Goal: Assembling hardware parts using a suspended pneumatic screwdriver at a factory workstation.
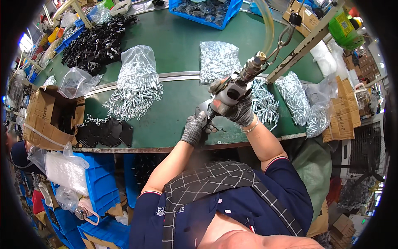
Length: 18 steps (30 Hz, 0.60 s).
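Both forearms reach forward, bare to gloved wrists. Left hand (195,128) gloved grey, fingers curled, pressing down. Right hand (239,108) gloved, raised higher, fingers wrapped closed.

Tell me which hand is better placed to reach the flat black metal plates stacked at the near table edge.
Left, probably. The left hand in its grey glove rests low on the green table, on the side of the flat black metal plates; the right hand grips the hanging grey pneumatic screwdriver.
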{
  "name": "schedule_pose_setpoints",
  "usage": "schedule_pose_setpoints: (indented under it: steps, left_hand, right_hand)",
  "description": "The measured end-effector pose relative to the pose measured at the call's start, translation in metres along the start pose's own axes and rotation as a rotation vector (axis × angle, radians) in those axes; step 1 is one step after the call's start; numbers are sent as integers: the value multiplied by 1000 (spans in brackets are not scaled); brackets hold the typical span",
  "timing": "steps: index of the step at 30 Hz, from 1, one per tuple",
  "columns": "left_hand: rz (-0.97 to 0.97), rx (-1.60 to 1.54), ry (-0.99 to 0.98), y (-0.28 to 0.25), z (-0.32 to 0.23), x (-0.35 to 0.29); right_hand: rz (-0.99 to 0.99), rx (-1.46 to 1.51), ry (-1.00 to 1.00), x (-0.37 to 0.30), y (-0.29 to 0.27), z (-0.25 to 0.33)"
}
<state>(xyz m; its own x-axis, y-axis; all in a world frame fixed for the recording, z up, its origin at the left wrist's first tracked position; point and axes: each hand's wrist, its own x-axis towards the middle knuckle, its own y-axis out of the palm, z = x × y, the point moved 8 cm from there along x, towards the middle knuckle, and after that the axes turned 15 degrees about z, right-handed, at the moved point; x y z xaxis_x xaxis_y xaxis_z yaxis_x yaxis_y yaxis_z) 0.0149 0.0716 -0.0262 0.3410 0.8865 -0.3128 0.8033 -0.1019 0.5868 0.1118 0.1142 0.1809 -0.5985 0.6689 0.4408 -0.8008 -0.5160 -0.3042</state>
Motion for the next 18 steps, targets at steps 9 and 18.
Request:
schedule_pose_setpoints:
  steps: [9,18]
  left_hand:
    - [-18,-25,0,1,1,1]
    - [7,-57,42,-4,6,6]
  right_hand:
    - [-30,130,-15,2,-1,-12]
    - [-1,76,94,0,10,-22]
